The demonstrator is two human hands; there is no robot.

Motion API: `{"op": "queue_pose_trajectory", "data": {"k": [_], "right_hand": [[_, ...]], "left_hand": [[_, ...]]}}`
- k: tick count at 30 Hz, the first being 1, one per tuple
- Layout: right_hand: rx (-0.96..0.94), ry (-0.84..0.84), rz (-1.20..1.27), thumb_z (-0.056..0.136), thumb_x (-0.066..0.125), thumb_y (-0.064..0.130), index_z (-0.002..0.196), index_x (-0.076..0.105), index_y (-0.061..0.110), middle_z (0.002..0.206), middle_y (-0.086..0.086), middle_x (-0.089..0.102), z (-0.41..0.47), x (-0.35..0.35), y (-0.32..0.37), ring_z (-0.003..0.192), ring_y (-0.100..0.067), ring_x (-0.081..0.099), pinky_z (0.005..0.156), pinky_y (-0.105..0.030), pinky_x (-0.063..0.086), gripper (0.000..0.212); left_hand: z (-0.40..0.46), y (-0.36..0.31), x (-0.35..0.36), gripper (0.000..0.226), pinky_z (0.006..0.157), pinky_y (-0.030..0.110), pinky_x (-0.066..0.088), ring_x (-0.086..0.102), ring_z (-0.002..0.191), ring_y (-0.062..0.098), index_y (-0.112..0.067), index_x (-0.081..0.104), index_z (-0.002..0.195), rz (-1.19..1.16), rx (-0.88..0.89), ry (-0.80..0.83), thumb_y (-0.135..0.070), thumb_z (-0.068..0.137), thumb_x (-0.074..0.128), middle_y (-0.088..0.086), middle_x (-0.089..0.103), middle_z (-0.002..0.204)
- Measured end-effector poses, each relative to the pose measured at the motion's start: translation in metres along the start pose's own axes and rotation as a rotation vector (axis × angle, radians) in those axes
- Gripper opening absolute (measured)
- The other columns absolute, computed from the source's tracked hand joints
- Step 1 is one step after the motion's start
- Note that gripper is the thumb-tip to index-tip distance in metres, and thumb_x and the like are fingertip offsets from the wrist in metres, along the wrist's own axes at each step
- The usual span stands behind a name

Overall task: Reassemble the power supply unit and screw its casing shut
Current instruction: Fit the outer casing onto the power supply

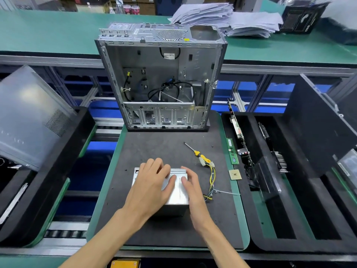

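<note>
This is a computer assembly or repair line in a factory. Green-matted worktops (48, 31) run in rows over roller conveyors (65, 233), a stripped computer case (160, 74) stands on a black foam pad (154, 147), and foam trays (289, 209) hold circuit boards (232, 151) beside stacked paperwork (231, 18).

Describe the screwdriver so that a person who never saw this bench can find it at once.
Start at the open computer case standing at the far end of the black mat. On the mat in front of it, toward the right, lies the screwdriver, beyond the bundle of wires. It is the only tool there, with a thin metal shaft and a yellow handle.
</note>
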State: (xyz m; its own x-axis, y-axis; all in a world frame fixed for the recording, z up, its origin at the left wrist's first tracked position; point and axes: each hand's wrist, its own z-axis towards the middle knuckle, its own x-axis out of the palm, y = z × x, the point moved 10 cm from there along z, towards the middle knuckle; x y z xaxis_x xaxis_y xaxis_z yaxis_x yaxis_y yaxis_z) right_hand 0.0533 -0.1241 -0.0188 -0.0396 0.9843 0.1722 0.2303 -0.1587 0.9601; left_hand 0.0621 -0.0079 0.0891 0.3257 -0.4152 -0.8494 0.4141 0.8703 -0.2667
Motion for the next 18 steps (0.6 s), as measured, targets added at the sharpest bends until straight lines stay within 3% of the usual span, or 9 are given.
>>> {"op": "queue_pose_trajectory", "data": {"k": [2,5,10,13,15,18], "right_hand": [[0.074,-0.021,0.011,0.101,0.059,0.034,0.124,0.061,0.032,0.117,0.008,0.071,0.007,0.0,0.001,0.102,-0.004,0.069,0.077,-0.017,0.052,0.023],[0.148,-0.036,-0.006,0.103,0.056,0.017,0.119,0.066,0.026,0.113,-0.002,0.074,0.012,0.0,0.004,0.093,-0.01,0.071,0.073,-0.023,0.055,0.022],[0.179,-0.045,0.007,0.102,0.057,0.014,0.119,0.068,0.021,0.115,-0.011,0.073,0.011,-0.001,0.009,0.09,-0.013,0.069,0.068,-0.022,0.053,0.022],[0.159,-0.068,-0.03,0.102,0.056,0.017,0.116,0.068,0.026,0.116,-0.007,0.072,0.01,0.0,0.008,0.102,-0.021,0.068,0.079,-0.028,0.052,0.021],[0.152,-0.081,-0.057,0.103,0.055,0.019,0.115,0.068,0.03,0.115,-0.002,0.072,0.01,0.0,0.006,0.109,-0.021,0.066,0.084,-0.031,0.05,0.021],[0.147,-0.089,-0.097,0.103,0.052,0.022,0.113,0.067,0.036,0.113,0.004,0.072,0.011,0.0,0.002,0.111,-0.02,0.065,0.087,-0.032,0.05,0.022]], "left_hand": [[0.0,0.0,-0.001,0.021,0.069,0.033,0.034,0.037,0.076,0.02,-0.016,0.048,0.079,0.004,-0.002,0.006,-0.029,0.093,0.056,-0.003,0.041,0.083],[0.001,0.0,-0.001,0.015,0.069,0.036,0.037,0.039,0.076,0.021,-0.014,0.049,0.078,-0.002,-0.009,0.024,-0.022,0.089,0.056,-0.002,0.043,0.082],[-0.002,0.015,-0.001,0.007,0.08,0.035,0.041,0.048,0.085,0.017,-0.016,0.059,0.084,-0.214,-0.112,0.097,-0.014,0.083,0.052,-0.007,0.052,0.088],[-0.01,0.034,-0.01,0.025,0.091,0.031,0.035,0.051,0.099,0.01,-0.023,0.065,0.105,-0.261,-0.213,0.085,-0.014,0.082,0.058,-0.013,0.058,0.103],[-0.025,0.061,-0.02,0.034,0.097,0.029,0.032,0.049,0.109,0.005,-0.028,0.061,0.119,-0.304,-0.383,0.026,-0.019,0.087,0.065,-0.016,0.057,0.115],[-0.061,0.104,-0.008,0.045,0.105,0.029,0.036,0.049,0.12,0.0,-0.035,0.055,0.132,-0.578,-0.757,0.056,-0.031,0.091,0.073,-0.02,0.055,0.128]]}}
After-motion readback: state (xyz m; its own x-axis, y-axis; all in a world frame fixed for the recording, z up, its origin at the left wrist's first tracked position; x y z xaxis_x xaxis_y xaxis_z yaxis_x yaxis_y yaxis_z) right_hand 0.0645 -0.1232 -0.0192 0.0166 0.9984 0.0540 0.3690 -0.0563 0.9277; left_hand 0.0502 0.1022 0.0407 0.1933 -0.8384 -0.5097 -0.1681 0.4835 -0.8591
